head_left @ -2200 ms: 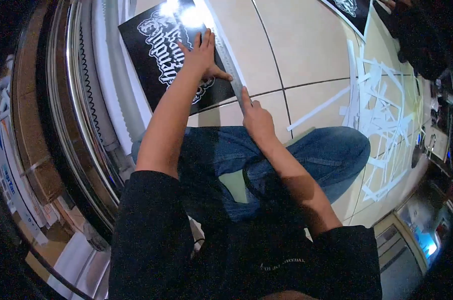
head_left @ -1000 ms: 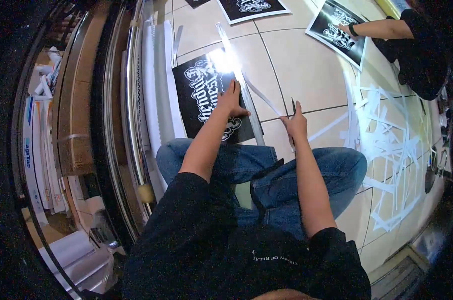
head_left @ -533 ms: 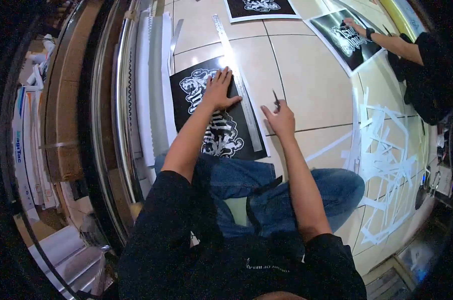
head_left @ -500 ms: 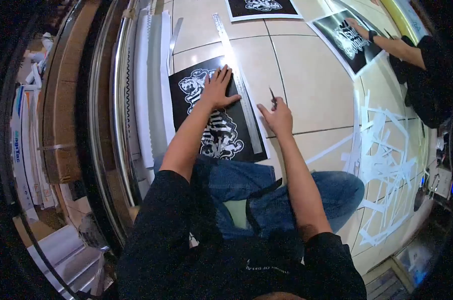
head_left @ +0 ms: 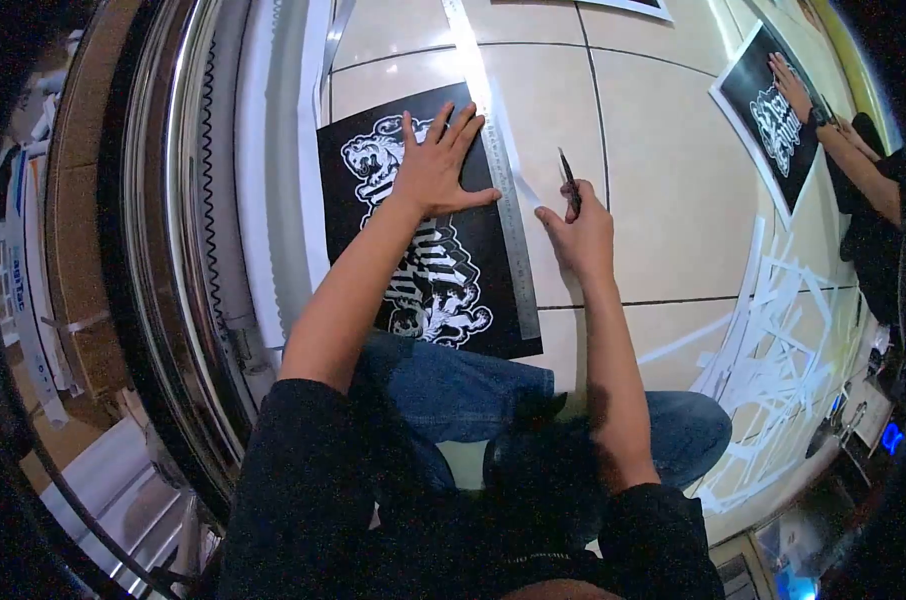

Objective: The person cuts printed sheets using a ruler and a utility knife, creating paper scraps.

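A black print (head_left: 358, 255) with white lion and lettering artwork lies flat on the tiled floor in front of my knees. My left hand (head_left: 438, 170) presses on it with spread fingers, the fingertips and thumb reaching the steel ruler (head_left: 511, 240) along its right side. In my right hand (head_left: 583, 230), right of the print, is a slim dark craft knife (head_left: 570, 175), its blade pointing up and away from me. A narrow white strip (head_left: 514, 160) peels away beside the ruler, its near end at my right thumb.
On the right, a co-worker's hand (head_left: 793, 90) rests on another black print (head_left: 763, 110). A tangle of white offcut strips (head_left: 773, 350) covers the floor nearby. Long rolls and metal tubes (head_left: 178, 200) line my left, and part of another print (head_left: 628, 8) shows at the top.
The white strip along the print's right edge has come away and angles toward my right hand. My left hand stays spread on the print. The view has shifted, and the co-worker's hand has moved.
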`<state>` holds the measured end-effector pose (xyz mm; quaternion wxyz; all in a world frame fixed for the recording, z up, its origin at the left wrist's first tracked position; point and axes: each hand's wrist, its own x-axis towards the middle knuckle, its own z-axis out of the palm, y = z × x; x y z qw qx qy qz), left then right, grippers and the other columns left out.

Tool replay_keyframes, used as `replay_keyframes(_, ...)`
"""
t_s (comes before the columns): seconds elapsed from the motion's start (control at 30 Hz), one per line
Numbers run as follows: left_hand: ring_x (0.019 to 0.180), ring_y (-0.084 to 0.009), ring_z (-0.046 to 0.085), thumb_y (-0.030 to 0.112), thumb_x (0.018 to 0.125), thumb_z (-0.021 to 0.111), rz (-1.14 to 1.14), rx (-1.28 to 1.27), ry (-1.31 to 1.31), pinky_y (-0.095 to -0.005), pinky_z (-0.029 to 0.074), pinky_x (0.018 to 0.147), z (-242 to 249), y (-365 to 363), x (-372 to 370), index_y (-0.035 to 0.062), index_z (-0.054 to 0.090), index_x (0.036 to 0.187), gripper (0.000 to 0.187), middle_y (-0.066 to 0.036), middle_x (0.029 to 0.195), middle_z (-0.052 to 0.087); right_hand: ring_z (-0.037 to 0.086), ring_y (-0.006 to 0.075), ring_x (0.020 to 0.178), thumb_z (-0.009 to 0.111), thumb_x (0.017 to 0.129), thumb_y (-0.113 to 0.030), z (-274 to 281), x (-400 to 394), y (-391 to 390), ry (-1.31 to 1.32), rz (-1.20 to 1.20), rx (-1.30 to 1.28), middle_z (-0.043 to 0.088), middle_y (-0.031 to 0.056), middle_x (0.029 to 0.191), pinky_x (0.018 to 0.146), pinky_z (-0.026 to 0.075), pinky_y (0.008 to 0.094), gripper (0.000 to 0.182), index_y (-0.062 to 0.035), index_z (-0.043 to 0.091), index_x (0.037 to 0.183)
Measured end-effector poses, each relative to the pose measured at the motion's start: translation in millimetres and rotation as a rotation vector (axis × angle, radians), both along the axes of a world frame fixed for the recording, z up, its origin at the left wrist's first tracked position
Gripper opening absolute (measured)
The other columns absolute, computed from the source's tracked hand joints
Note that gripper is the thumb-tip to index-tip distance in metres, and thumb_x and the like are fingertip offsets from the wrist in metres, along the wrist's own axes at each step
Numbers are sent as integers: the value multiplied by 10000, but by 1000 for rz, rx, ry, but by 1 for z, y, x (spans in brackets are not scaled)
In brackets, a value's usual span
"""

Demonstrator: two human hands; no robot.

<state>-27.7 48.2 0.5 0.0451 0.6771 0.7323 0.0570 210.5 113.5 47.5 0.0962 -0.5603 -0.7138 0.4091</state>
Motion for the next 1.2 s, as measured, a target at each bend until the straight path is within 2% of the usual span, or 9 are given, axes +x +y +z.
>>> replay_keyframes(0.17, 1511, -323, 168, 831, 706, 582, -19, 3, 16, -755, 21, 1119, -2, 0, -1, 139, 276, 1548, 1132, -65, 1636, 221, 609, 309, 725, 819, 779, -324, -9, 3, -4, 33, 23, 60, 594, 140, 785, 673, 493, 418, 495, -13, 605, 1099)
replay_keyframes(0.27, 1510, -324, 170, 868, 715, 520, -27, 17, 34, -762, 21, 1113, -4, 1, -3, 122, 275, 1550, 1146, -72, 1634, 226, 642, 329, 801, 804, 779, -411, -8, -6, -12, -20, 23, 94, 624, 150, 888, 713, 512, 430, 561, -25, 597, 1130)
replay_keyframes(0.33, 1509, -321, 173, 896, 721, 471, -21, 14, 39, -769, 21, 1107, -2, 1, -3, 110, 274, 1553, 1161, -76, 1631, 234, 664, 349, 878, 809, 752, -468, -14, -12, -22, -134, 73, 287, 644, 147, 1001, 740, 531, 438, 635, -46, 582, 1169)
replay_keyframes(0.37, 1510, -321, 171, 896, 724, 467, -19, -14, 27, -771, 26, 1106, -1, 1, -4, 103, 280, 1549, 1159, -80, 1630, 235, 668, 359, 942, 820, 725, -484, -13, -14, -21, -175, 82, 207, 644, 138, 1093, 763, 541, 448, 678, -58, 572, 1191)
replay_keyframes(0.47, 1512, -318, 166, 901, 723, 462, -10, -26, 6, -776, 37, 1101, 0, 0, -3, 97, 295, 1542, 1160, -76, 1628, 239, 666, 360, 936, 828, 720, -477, -12, -14, -18, -157, 70, 179, 649, 140, 1082, 755, 537, 450, 685, -58, 567, 1195)
replay_keyframes(0.53, 1505, -337, 181, 863, 723, 531, -26, -28, -16, -764, 36, 1106, 2, 1, -3, 111, 256, 1555, 1155, -81, 1634, 224, 664, 358, 943, 832, 721, -465, -12, -14, -19, -147, 65, 173, 650, 141, 1074, 759, 536, 448, 676, -58, 568, 1193)
replay_keyframes(0.7, 1513, -316, 158, 909, 725, 441, -25, -40, 48, -753, 28, 1123, 0, 0, -3, 69, 208, 1573, 1216, -65, 1648, 201, 657, 352, 969, 844, 717, -438, -12, -13, -19, -124, 75, 172, 656, 144, 1071, 780, 530, 434, 667, -53, 570, 1188)
replay_keyframes(0.83, 1516, -309, 155, 910, 739, 410, -18, -43, 42, -743, 24, 1132, 2, -1, -3, 83, 212, 1574, 1192, -60, 1647, 206, 655, 352, 978, 857, 705, -422, -11, -16, -20, -145, 50, 171, 662, 153, 1078, 805, 523, 428, 682, -39, 572, 1192)
replay_keyframes(1.2, 1520, -315, 133, 862, 767, 447, -20, -12, -35, -754, 26, 1123, 3, -3, -5, 105, 245, 1569, 1121, -40, 1648, 205, 659, 338, 978, 877, 686, -405, -4, -21, -20, -193, 42, 157, 664, 158, 1092, 831, 524, 418, 715, -27, 572, 1212)
